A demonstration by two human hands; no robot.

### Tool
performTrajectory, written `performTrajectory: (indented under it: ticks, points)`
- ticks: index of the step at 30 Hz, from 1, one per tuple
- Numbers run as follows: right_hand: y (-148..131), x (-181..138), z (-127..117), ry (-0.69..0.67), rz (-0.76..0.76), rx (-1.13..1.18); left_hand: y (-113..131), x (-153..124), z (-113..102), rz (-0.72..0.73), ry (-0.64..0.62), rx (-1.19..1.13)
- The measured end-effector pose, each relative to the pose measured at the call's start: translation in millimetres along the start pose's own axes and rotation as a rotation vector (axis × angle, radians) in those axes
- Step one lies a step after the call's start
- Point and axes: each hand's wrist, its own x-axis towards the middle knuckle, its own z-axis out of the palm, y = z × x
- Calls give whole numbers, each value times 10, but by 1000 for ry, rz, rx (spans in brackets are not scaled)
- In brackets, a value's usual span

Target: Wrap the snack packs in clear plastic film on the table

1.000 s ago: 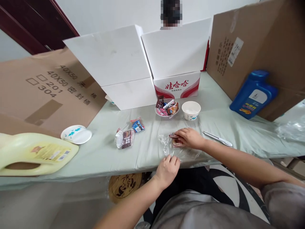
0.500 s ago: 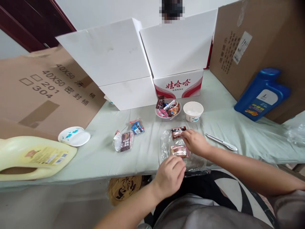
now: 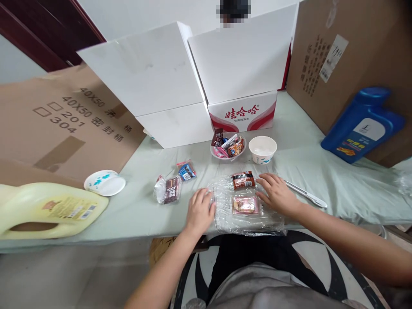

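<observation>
A clear plastic bag (image 3: pixel 223 210) lies flat near the table's front edge. On it or in it, I cannot tell which, are a red-brown snack packet (image 3: pixel 243 180) and, nearer me, a pink snack packet (image 3: pixel 245 205). My left hand (image 3: pixel 200 211) rests at the bag's left edge, fingers apart. Beside the two packets, on the right, my right hand (image 3: pixel 277 195) has its fingers spread and holds nothing. A white pen-shaped cutter (image 3: pixel 307 194) lies just beyond it. To the left are a cocoa packet (image 3: pixel 171 190) and a blue packet (image 3: pixel 186 171).
A bowl of assorted snacks (image 3: pixel 228 146) and a paper bowl (image 3: pixel 262 150) stand before white boxes (image 3: pixel 243 113). Another paper bowl (image 3: pixel 106 183) lies tipped by a yellow jug (image 3: pixel 64 210). A blue bottle (image 3: pixel 360 126) and cardboard boxes (image 3: pixel 322 47) flank the table.
My left hand has moved left, off the pink packet's near side, and its fingers have opened. My right hand has shifted slightly right, away from the red-brown packet. The bag lies flatter.
</observation>
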Motion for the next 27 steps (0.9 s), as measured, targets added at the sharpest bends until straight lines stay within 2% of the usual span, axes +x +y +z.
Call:
performTrajectory:
  ticks: [2, 4, 7, 10, 12, 14, 16, 18, 20, 23, 25, 27]
  points:
    - [-101, 231, -38, -37, -73, 55, 154, -2, -30, 134, -4, -109]
    - [-162, 454, -11, -112, -111, 55, 283, -13, -10, 204, -67, -161]
    - [-115, 661, 53, -206, -123, 8, 348, -87, 63, 241, -168, -141]
    - [53, 725, -22, -203, -97, 26, 317, -177, 103, 258, -205, -126]
    - [165, 784, -188, -105, -135, 110, 307, -206, 100, 248, -195, -133]
    - [227, 921, -410, 81, -201, 194, 318, -208, 89, 230, -181, -144]
    - [208, 1142, -621, 259, -216, 223, 332, -198, 80, 213, -181, -159]
    - [99, 1403, -750, 321, -180, 216, 335, -191, 80, 210, -196, -173]
    - [-77, 1646, -758, 282, -119, 209, 325, -193, 86, 211, -209, -183]
    - [-350, 1901, -590, 154, -23, 109, 304, -202, 93, 207, -205, -203]
    - [-460, 1986, -460, 47, -41, -16, 300, -204, 93, 206, -198, -217]
    - [-498, 1989, -392, 5, -97, -109, 301, -200, 89, 201, -197, -223]
